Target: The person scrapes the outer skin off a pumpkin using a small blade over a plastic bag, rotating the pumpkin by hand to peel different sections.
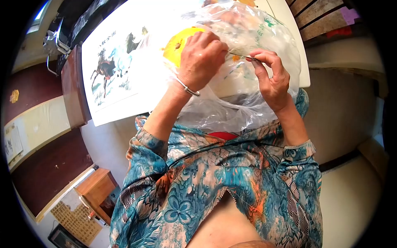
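Observation:
My left hand (202, 56) is closed, its fingers curled, at one end of a thin dark stick-like piece (239, 54). My right hand (271, 78) pinches the other end between thumb and fingertips. Just left of my left hand is a round yellow thing (175, 44) with a brownish spot; the hand covers part of it, and its kind is unclear. A clear plastic bag (275, 41) with green print spreads under and around both hands and hangs over the table edge to my lap. Small orange bits show by the bag.
The white table (120, 93) carries a picture of horses (118, 58) at left. Dark red furniture (76, 89) stands beyond its left edge. Wooden slats (316, 20) are at the upper right. A wooden box-like piece (97, 186) is at the lower left.

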The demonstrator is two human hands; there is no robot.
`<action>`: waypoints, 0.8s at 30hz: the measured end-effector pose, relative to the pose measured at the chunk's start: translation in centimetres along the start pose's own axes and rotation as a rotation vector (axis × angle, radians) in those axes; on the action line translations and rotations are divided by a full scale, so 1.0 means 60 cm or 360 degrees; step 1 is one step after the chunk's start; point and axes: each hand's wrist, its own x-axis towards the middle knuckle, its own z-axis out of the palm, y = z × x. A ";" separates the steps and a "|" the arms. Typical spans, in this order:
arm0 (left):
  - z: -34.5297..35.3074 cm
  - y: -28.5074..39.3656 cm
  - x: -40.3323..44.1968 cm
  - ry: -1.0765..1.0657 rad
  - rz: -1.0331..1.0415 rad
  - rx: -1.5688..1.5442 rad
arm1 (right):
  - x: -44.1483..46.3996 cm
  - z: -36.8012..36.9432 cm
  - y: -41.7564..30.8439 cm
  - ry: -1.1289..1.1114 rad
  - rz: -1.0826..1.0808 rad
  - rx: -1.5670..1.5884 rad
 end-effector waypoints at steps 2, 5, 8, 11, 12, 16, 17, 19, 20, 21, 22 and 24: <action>-0.007 -0.001 0.002 -0.0027 -0.0144 -0.0063 | -0.002 -0.007 0.003 0.0035 0.0002 -0.0046; -0.002 -0.009 0.001 -0.0088 -0.0280 -0.0251 | -0.005 -0.011 0.009 0.0037 0.0005 -0.0041; 0.011 0.001 0.010 0.0092 -0.0196 -0.0292 | -0.006 -0.009 0.015 0.0062 0.0002 -0.0081; 0.009 0.006 -0.002 -0.0021 -0.0334 -0.0480 | -0.012 -0.008 0.010 0.0069 0.0035 -0.0072; 0.010 0.009 -0.002 -0.0029 -0.0285 -0.0436 | -0.013 -0.007 0.010 0.0065 0.0046 -0.0056; 0.017 0.021 0.006 -0.0067 -0.0094 -0.0301 | -0.014 -0.004 0.008 0.0068 0.0152 0.0036; 0.018 0.022 0.007 -0.0078 -0.0046 -0.0277 | -0.014 -0.002 0.007 0.0074 0.0192 0.0066; 0.021 0.017 0.006 -0.0084 -0.0011 -0.0220 | -0.012 0.001 0.005 0.0077 0.0208 0.0089; 0.022 0.015 0.006 -0.0087 0.0007 -0.0194 | -0.012 0.001 0.005 0.0078 0.0219 0.0099; 0.022 0.015 0.007 -0.0109 0.0019 -0.0192 | -0.012 0.001 0.005 0.0081 0.0234 0.0114; 0.021 0.016 0.007 -0.0131 0.0031 -0.0188 | -0.012 0.002 0.007 0.0083 0.0248 0.0130; 0.022 0.017 0.005 -0.0155 0.0009 -0.0220 | -0.014 0.002 0.006 0.0079 0.0284 0.0174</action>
